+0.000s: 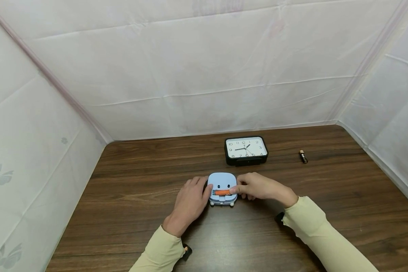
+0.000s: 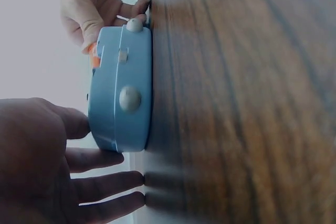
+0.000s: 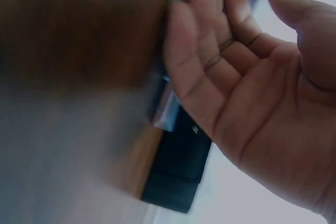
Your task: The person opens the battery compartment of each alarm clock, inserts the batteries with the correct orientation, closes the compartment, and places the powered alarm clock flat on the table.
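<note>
A small light blue rounded device (image 1: 222,179) lies flat on the table, with two dark dots on its upper face and two round white feet toward me. Across that face, an orange battery (image 1: 222,192) lies in a slot. My left hand (image 1: 189,198) holds the device's left side, thumb at the upper edge and index finger on the side wall; the other fingers reach down to the table. My right hand (image 1: 258,186) grips the device's right side, fingers curled beside it, and its thumb presses on the battery's right end, hiding that end.
A black-framed clock (image 1: 246,148) with a white dial lies behind the device. Farther right on the brown wooden table (image 1: 139,166) lies a dark battery (image 1: 303,156) with a copper-coloured end. White sheeting (image 1: 190,75) surrounds the table's back and sides.
</note>
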{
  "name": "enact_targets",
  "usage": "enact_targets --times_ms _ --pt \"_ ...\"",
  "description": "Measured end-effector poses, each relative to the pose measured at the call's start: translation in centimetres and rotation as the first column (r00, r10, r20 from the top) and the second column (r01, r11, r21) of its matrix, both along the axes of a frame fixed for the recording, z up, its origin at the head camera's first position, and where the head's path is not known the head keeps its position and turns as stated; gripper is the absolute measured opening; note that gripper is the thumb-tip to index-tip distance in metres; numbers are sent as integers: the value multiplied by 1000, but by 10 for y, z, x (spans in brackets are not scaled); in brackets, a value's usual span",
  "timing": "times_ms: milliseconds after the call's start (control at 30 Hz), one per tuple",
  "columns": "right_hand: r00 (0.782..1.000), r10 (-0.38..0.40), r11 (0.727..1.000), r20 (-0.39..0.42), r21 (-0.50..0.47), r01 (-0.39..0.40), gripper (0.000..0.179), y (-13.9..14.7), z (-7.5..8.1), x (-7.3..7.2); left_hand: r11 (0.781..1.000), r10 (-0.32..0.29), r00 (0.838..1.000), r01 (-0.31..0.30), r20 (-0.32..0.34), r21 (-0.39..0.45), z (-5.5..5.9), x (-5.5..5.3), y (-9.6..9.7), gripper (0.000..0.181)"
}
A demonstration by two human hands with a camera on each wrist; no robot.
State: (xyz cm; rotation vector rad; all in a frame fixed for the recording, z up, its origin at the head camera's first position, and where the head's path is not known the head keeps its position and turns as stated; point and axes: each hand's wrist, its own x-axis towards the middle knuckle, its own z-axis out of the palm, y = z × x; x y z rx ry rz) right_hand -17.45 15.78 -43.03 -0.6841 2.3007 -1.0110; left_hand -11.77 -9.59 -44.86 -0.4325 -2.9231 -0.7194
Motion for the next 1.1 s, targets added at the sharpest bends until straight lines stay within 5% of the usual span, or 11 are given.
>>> enact_targets --times_ms 1100 --pt "998 -57 997 -6 48 58 35 -10 4 8 999 9 1000 -9 -21 38 4 1 -3 38"
